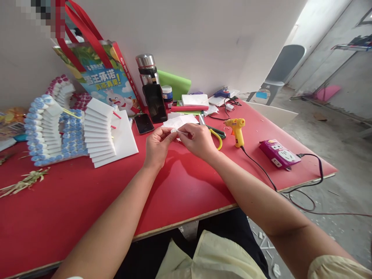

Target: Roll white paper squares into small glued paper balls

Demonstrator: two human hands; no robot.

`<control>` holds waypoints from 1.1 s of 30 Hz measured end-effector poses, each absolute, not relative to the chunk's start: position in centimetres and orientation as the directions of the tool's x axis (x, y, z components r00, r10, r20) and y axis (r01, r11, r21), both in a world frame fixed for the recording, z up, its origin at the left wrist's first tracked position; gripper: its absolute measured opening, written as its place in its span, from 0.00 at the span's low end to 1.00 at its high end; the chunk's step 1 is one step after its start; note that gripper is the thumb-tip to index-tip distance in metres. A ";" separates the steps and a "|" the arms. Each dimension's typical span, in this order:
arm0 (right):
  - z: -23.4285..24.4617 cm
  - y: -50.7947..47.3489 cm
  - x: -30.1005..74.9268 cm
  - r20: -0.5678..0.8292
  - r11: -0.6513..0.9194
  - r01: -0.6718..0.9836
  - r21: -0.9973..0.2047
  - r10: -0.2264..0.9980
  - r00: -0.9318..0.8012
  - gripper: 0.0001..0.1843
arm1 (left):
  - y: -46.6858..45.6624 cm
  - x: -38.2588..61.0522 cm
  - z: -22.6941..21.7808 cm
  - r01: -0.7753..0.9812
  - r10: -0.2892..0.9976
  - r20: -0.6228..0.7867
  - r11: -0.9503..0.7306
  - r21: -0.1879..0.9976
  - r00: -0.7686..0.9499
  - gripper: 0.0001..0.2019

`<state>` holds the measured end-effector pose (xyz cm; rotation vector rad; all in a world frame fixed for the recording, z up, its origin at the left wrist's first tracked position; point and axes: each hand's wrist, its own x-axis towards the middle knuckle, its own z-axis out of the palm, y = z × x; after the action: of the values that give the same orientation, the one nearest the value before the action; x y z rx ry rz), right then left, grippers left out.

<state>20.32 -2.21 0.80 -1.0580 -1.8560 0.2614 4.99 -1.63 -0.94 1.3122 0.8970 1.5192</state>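
Over red desk [180, 186], left of glue gun [236, 130]: left hand [157, 149] and right hand [197, 141], fingertips meeting, each grip clamped on small white piece [174, 131]. Likely risk: piece slipping out and dropping onto desk, cause a tiny fingertip hold. Piece held between the two grips, above desk, left of glue gun.

- Shopping bag [101, 79]: big white Chinese characters "雪王承诺" on its front; the yellow line below ends in "!", the rest unsure.
- Bag's red side strip: white print, too small to read.
- Jar [167, 96] label and power strip [279, 153]: nothing legible.
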 end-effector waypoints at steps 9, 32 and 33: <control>0.9 -1.9 21.1 0.565 0.612 0.446 -0.653 0.786 -0.252 0.13 | -1.6 3.8 -0.5 -0.152 0.942 0.318 -0.301 0.941 0.104 0.12; 0.7 -1.4 21.7 0.596 0.688 0.470 -0.554 0.721 -0.353 0.09 | -1.7 3.1 0.0 -0.009 0.943 0.270 -0.273 0.962 0.196 0.23; 0.8 -1.4 21.7 0.586 0.677 0.470 -0.566 0.732 -0.348 0.09 | -1.7 3.2 0.0 -0.015 0.941 0.273 -0.275 0.961 0.201 0.22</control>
<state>21.72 -1.41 0.76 -0.9275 -2.0104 0.3767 3.15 -1.68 -0.04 1.5091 0.9206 1.2454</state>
